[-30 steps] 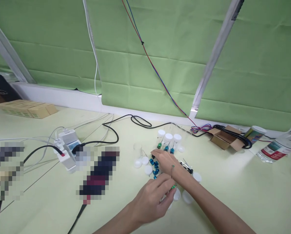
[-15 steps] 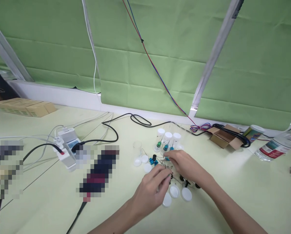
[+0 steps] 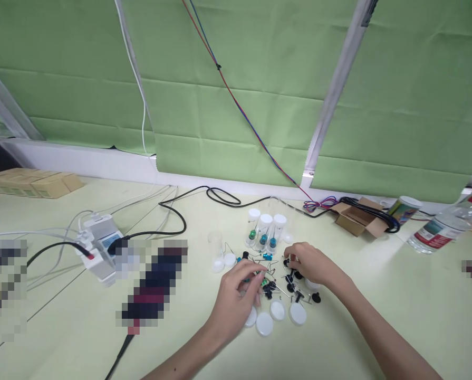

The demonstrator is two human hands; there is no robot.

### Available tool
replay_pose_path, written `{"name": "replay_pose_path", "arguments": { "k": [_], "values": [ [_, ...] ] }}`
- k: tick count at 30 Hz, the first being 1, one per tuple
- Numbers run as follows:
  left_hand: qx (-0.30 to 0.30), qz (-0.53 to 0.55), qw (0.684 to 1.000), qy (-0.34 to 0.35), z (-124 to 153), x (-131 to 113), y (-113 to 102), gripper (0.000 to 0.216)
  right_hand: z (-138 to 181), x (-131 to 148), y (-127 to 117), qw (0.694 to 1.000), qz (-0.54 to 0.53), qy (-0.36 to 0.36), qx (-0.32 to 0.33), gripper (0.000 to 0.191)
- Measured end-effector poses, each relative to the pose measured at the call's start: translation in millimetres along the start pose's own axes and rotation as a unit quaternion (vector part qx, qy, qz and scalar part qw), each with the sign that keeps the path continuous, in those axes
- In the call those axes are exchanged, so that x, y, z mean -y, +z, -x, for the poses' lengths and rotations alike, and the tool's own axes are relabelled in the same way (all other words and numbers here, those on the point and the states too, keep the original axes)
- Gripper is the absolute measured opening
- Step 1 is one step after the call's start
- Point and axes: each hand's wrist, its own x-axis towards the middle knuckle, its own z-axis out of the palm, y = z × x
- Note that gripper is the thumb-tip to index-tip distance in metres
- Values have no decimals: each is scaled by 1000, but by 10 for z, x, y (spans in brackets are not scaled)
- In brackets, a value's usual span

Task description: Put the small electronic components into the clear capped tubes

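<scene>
the left hand (image 3: pixel 238 295) pinches a small green wire-legged electronic part (image 3: pixel 264 283) just above the pale green table (image 3: pixel 378 316). the right hand (image 3: pixel 312 265) nips a small black wire-legged part (image 3: pixel 286 262). flat round white plastic lids (image 3: pixel 277 310) lie just beside them.

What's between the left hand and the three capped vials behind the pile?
Only loose parts: a blue component and a black component, with thin wire leads, lie on the table between the left hand and the three capped vials. The right hand is off to the side.
</scene>
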Motion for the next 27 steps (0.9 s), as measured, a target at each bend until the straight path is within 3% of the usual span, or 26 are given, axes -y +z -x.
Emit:
{"name": "replay_pose_path", "arguments": {
  "k": [15, 27],
  "values": [
    [-1, 20, 1000, -5, -16, 13, -1, 22, -44, 133, 64, 997, 64, 16, -37, 18],
    [-11, 18, 1000, -8, -27, -10, -16, 21, 12, 413, -96, 990, 138, -8, -35, 21]
  ]
}}
